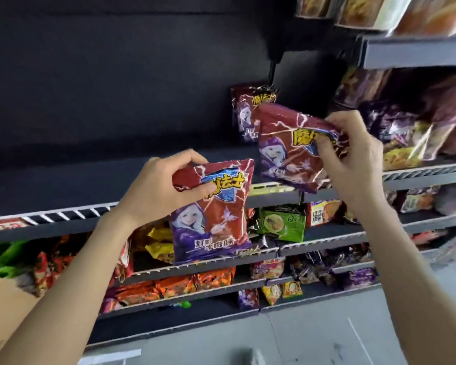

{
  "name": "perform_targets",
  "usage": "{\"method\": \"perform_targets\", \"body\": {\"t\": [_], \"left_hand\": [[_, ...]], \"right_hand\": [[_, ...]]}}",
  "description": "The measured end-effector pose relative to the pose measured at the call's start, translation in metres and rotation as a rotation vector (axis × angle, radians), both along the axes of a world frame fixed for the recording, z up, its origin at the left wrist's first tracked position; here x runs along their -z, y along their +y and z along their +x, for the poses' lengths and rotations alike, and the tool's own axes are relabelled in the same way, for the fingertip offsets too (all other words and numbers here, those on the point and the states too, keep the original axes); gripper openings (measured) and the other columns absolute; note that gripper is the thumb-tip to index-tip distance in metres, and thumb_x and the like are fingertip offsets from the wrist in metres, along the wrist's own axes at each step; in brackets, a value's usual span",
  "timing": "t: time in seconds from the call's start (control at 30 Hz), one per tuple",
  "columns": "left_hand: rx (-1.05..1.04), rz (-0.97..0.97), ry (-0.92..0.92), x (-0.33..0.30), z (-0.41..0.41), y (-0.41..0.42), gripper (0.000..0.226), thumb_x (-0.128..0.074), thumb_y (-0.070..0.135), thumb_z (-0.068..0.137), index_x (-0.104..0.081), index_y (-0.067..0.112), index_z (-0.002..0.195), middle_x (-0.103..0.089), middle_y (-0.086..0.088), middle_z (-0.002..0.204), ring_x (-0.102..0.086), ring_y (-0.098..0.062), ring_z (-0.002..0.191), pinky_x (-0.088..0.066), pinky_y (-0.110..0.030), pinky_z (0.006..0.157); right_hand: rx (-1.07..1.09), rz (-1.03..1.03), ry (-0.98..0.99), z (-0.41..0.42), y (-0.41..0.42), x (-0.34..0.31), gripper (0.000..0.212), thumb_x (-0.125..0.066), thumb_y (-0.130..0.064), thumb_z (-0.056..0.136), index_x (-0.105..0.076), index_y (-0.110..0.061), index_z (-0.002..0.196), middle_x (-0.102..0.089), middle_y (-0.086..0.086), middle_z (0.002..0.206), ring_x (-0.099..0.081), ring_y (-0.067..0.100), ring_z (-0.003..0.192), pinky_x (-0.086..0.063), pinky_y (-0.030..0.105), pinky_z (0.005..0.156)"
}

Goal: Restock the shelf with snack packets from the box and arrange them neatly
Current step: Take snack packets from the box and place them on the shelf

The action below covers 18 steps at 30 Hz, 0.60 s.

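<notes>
My left hand (158,188) grips the top corner of a red and purple snack packet (213,219), which hangs in front of the shelf edge. My right hand (353,159) pinches the top of a second, matching packet (287,156), held tilted just above the dark shelf (90,180). A third packet of the same kind (244,111) stands upright at the back of that shelf, behind the one in my right hand. The box is not in view.
Purple packets (406,127) fill the shelf section to the right. Lower shelves hold green (282,222), orange (179,285) and yellow packets. An upper shelf (416,51) with more packs juts out at top right. Grey floor (313,338) lies below.
</notes>
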<state>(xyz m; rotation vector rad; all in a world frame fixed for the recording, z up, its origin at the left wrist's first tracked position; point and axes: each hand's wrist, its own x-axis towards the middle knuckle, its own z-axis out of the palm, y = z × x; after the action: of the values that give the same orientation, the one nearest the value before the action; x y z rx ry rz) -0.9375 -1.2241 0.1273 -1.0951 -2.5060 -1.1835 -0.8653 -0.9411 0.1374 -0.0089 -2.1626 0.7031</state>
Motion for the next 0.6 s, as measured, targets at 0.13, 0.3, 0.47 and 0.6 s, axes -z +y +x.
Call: {"method": "perform_targets", "body": {"t": [0.13,0.3,0.47,0.6], "left_hand": [[-0.125,0.034,0.143,-0.015,-0.023,0.025,0.038,-0.063,0.059,0.076,-0.055,0.032,0.101,-0.065,0.021,0.087,-0.066,0.0,0.079,-0.053,-0.019,0.066],[-0.242,-0.089,0.369,-0.011,-0.068,0.059,0.049,-0.06,0.056,0.079,-0.059,0.016,0.108,-0.071,-0.001,0.095,-0.068,-0.019,0.079,-0.052,-0.028,0.064],[-0.238,-0.193,0.298,-0.001,-0.113,0.089,0.044,-0.066,0.045,0.082,-0.058,0.015,0.114,-0.07,-0.002,0.101,-0.068,-0.019,0.085,-0.048,-0.025,0.068],[-0.166,-0.245,0.214,0.004,-0.14,0.111,0.042,-0.065,0.048,0.082,-0.056,0.02,0.112,-0.069,0.005,0.103,-0.067,-0.014,0.082,-0.05,-0.026,0.069]], "right_hand": [[-0.094,0.07,0.026,-0.056,0.021,0.001,0.019,-0.055,-0.015,0.093,-0.054,-0.007,0.11,-0.057,-0.012,0.091,-0.053,0.013,0.065,-0.037,0.024,0.061],[-0.156,0.11,-0.045,-0.131,0.043,0.019,0.02,-0.057,-0.012,0.092,-0.054,-0.009,0.111,-0.067,0.0,0.098,-0.061,0.017,0.077,-0.039,0.024,0.065],[-0.183,0.119,-0.14,-0.181,0.05,0.031,0.024,-0.057,-0.013,0.092,-0.054,-0.013,0.116,-0.065,0.0,0.113,-0.063,0.017,0.093,-0.045,0.024,0.073],[-0.236,0.052,-0.249,-0.216,0.061,0.033,0.026,-0.057,-0.017,0.093,-0.053,-0.016,0.119,-0.067,0.002,0.108,-0.065,0.021,0.088,-0.05,0.031,0.074]]}}
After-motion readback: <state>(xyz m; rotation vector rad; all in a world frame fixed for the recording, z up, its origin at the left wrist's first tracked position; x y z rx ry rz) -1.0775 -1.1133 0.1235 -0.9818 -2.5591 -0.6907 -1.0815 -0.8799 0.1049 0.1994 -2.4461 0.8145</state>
